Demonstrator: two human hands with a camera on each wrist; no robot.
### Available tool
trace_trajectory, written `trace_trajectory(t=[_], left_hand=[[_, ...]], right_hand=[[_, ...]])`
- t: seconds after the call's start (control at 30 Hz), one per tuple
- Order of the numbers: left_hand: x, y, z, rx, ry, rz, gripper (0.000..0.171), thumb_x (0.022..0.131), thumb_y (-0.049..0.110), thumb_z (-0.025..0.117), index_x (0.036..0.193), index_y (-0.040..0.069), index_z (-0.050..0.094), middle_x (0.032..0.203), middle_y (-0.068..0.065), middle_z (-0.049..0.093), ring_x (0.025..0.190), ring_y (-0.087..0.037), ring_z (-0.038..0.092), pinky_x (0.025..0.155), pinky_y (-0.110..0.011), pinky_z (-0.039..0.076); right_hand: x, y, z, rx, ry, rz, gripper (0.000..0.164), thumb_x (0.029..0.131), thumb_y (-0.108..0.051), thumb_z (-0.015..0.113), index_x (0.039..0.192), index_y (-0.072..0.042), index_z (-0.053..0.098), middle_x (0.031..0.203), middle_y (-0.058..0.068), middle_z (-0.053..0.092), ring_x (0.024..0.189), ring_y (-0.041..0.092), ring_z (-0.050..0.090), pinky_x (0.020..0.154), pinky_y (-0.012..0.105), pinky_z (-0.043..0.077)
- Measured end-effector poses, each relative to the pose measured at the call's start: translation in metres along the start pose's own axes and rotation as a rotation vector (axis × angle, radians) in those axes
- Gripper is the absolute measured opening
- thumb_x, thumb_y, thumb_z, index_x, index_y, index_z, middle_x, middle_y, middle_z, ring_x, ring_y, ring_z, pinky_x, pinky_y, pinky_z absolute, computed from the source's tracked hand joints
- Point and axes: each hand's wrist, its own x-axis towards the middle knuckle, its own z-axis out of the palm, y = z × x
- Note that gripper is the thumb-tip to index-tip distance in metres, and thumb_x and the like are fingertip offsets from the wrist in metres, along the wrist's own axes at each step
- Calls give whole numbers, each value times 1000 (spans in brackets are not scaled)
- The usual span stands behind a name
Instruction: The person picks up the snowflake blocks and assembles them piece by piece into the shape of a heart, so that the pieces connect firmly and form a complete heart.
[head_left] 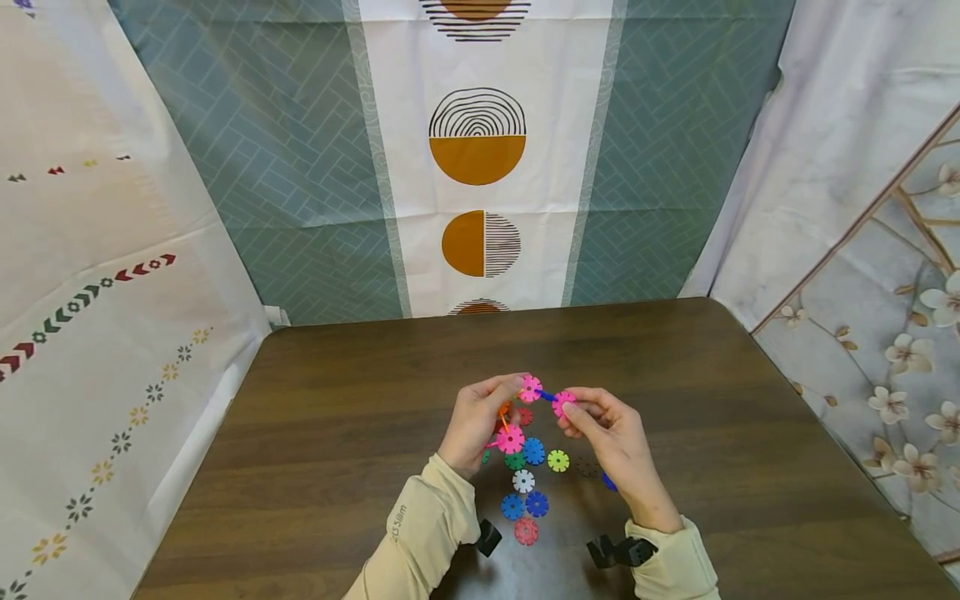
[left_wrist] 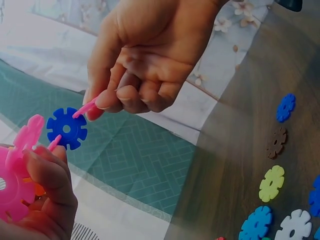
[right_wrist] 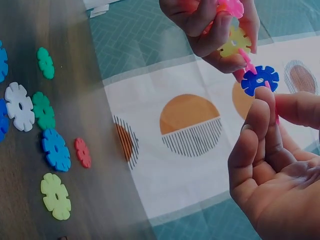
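Note:
My left hand grips a chain of notched plastic discs above the table. Pink discs, an orange disc and a yellow disc belong to it. A dark blue disc bridges the space between the two hands, slotted edge-on into a pink disc near the left fingers. At its other side sits another pink disc, which my right hand pinches between thumb and fingertips. The left fingers hide part of the chain.
Loose notched discs lie on the brown table below the hands: a lime disc, a white disc, a brown disc, a red disc, and several blue and green ones. Patterned cloths hang behind the table and at its sides.

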Motion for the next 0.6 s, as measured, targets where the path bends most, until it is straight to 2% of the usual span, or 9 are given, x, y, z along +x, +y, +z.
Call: trace_trajectory(t=[0.17, 0.27, 0.37, 0.6], left_hand=[[-1, 0, -1, 34, -14, -16, 33, 94, 31, 63, 113, 6, 71, 76, -7, 62, 55, -13, 52, 46, -21, 41], [-1, 0, -1, 44, -23, -29, 34, 93, 35, 64, 110, 6, 72, 83, -9, 67, 57, -14, 54, 48, -22, 44], [-1, 0, -1, 46, -28, -38, 37, 93, 37, 64, 106, 4, 73, 80, -11, 66, 56, -14, 54, 49, -22, 44], [-2, 0, -1, 47, -25, -50, 31, 95, 30, 61, 105, 3, 73, 70, -10, 61, 53, -13, 52, 46, -22, 42]], right_hand=[[0, 0, -1, -32, 0, -17, 24, 94, -11, 64, 112, 5, 63, 88, 8, 70, 77, 23, 69, 70, 28, 58], [1, 0, -1, -41, 3, -25, 23, 94, -11, 64, 111, 4, 64, 89, 15, 69, 77, 23, 69, 69, 28, 58], [1, 0, -1, -42, 13, -28, 21, 93, -11, 65, 110, 2, 65, 90, 22, 68, 77, 23, 68, 69, 29, 58], [0, 0, -2, -71, 28, -30, 20, 93, -12, 66, 110, -1, 67, 89, 15, 69, 78, 25, 68, 70, 29, 58]])
